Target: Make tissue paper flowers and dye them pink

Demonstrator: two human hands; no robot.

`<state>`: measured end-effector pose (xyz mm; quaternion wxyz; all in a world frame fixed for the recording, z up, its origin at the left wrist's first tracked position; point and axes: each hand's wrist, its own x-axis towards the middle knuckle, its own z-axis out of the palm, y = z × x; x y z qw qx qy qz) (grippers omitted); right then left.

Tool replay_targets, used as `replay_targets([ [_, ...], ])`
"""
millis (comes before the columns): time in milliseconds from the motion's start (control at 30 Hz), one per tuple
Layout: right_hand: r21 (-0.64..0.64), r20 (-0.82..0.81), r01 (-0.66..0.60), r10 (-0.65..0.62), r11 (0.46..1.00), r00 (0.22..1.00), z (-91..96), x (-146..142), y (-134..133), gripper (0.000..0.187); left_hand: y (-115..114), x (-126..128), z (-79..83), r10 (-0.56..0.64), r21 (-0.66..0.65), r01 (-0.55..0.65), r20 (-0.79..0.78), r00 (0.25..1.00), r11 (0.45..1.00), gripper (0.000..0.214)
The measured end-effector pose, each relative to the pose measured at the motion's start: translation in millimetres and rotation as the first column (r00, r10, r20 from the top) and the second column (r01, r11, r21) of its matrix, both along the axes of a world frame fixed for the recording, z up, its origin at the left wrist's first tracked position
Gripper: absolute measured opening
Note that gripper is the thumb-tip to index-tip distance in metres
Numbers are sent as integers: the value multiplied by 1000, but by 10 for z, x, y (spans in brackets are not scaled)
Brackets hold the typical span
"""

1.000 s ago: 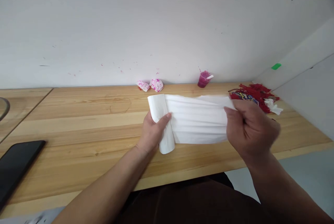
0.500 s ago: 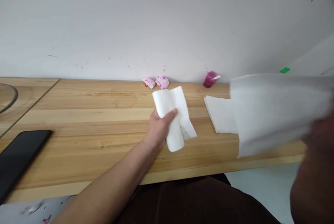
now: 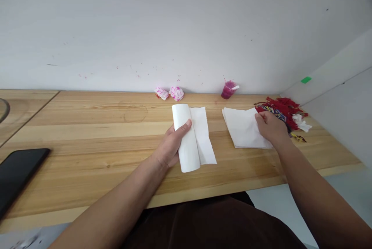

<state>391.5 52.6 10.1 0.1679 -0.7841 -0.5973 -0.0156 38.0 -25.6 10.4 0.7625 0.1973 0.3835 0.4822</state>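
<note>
My left hand (image 3: pixel 171 144) is wrapped round a white paper towel roll (image 3: pixel 186 150), thumb across its front. A loose flap with a ragged edge hangs off the roll's right side. Over to the right lies a stack of white paper towel sheets (image 3: pixel 244 129) on the wooden table (image 3: pixel 116 179). My right hand (image 3: pixel 270 127) is at the stack's right side, its fingers pinching the upper right part of a sheet. That sheet rests on or just over the others; which of the two I cannot tell.
Behind my right hand is a heap of red and multicoloured yarn (image 3: pixel 285 109). A cup of purple stuff (image 3: pixel 228 90) with a white stick and two pink-stained paper wads (image 3: pixel 176 93) stand along the wall. A black phone (image 3: pixel 23 175) lies at left.
My right hand has come in from the far right, bringing the sheet it held down onto the stack. The yarn heap, covered before, now shows. The left hand keeps its hold on the roll.
</note>
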Motion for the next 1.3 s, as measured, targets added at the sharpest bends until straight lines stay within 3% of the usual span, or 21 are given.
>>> replay_targets([
  [100,11,108,16,-17,1000,994,116,-112,-72,47,-8,7,-6,-14,14,14,6,1000,1000,60],
  [167,86,155,-70,56,994,986,215,-291,-163,51,-11,14,-9,-17,31,17,11,1000,999,60],
  [200,112,106,-127,115,986,988,260,-417,-223,48,-13,18,-9,-22,39,21,12,1000,999,61],
  [267,71,-204,-260,269,963,941,320,-734,-365,43,-19,26,-5,-26,57,25,15,1000,998,66],
  [333,-32,-629,-452,334,891,702,320,-1094,-503,50,-28,33,-2,-34,89,32,25,999,996,71],
  [400,-40,-846,-589,286,807,450,269,-1424,-595,55,-34,39,-5,-55,127,50,43,998,991,73],
  [433,8,-887,-588,278,809,370,237,-1554,-615,54,-35,42,-10,-68,140,60,52,996,988,74],
  [500,104,-905,-515,295,851,306,193,-1715,-609,47,-27,47,-28,-84,153,72,76,994,986,73],
  [567,202,-873,-441,365,874,324,214,-1751,-569,41,-12,51,-49,-79,152,62,112,991,986,72],
  [667,315,-798,-393,465,864,383,375,-1666,-529,33,8,49,-67,-93,121,74,160,983,990,72],
  [867,437,-706,-238,495,867,507,685,-1400,-590,29,-5,16,-28,-89,83,78,148,985,993,69],
  [1100,500,-724,-68,460,863,514,678,-1129,-598,27,-11,-11,-32,-106,86,97,103,989,992,76],
  [1233,424,-774,-97,415,901,479,621,-1064,-600,35,-10,-15,-39,-114,138,108,34,993,985,66],
  [1300,393,-757,-129,400,910,517,582,-1029,-597,39,-11,-13,-20,-73,144,76,-26,997,987,63],
])
